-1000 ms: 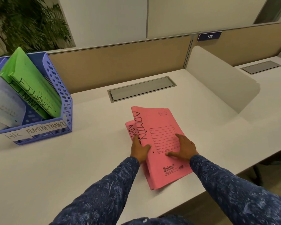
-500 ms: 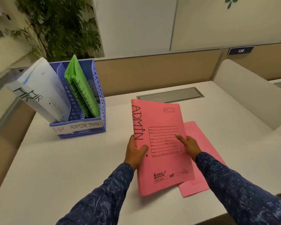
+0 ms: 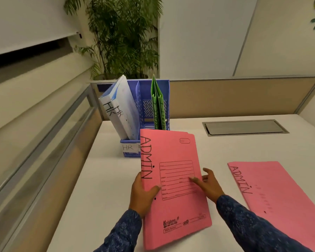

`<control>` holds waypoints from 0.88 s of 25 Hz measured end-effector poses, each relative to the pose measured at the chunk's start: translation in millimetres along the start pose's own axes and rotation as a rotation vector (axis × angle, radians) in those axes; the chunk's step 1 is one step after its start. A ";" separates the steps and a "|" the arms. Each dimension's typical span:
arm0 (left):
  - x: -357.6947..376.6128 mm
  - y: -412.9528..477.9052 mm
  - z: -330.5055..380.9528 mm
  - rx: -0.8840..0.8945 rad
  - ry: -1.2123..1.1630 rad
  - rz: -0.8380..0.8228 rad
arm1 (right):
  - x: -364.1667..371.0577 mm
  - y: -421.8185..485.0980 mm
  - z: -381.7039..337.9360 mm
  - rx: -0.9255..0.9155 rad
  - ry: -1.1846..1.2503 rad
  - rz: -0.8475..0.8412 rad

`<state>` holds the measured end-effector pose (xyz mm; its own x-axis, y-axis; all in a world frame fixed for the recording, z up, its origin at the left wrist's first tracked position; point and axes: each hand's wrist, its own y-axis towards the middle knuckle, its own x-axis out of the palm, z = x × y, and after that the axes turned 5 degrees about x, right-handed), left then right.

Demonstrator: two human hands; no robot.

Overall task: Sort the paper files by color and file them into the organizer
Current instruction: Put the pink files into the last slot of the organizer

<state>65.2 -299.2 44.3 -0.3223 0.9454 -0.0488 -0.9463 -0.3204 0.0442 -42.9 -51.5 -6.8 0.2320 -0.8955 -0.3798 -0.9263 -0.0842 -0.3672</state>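
While the left hand is gripping the pink folder by its left edge and the right hand is resting spread fingers on its cover, bare desk is lying open leftward. Held lengthwise, it is pointing at the blue organizer with white files and green files; a second folder is lying flat at right.

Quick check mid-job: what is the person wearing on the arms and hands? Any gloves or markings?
Both arms are in long sleeves of dark navy cloth with a paler blue leafy print. The left sleeve and right sleeve reach the wrists. The left hand and right hand are bare: no gloves, and no ring or watch shows.
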 end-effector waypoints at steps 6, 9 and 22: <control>-90.3 -5.8 4.4 0.042 -0.011 0.173 | 77.7 -12.7 -35.2 -0.332 -0.147 0.083; -116.9 -2.3 16.0 0.105 -0.004 0.222 | 104.8 -16.4 -57.9 -0.482 -0.221 0.075; -108.9 95.5 113.4 0.520 0.039 0.509 | 155.6 -24.4 -162.7 -0.755 -0.270 -0.140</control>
<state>12.9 -425.9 167.0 -0.7294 0.6806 0.0690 -0.5469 -0.6407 0.5389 -32.5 -259.9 81.2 0.3349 -0.7264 -0.6001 -0.8115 -0.5460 0.2081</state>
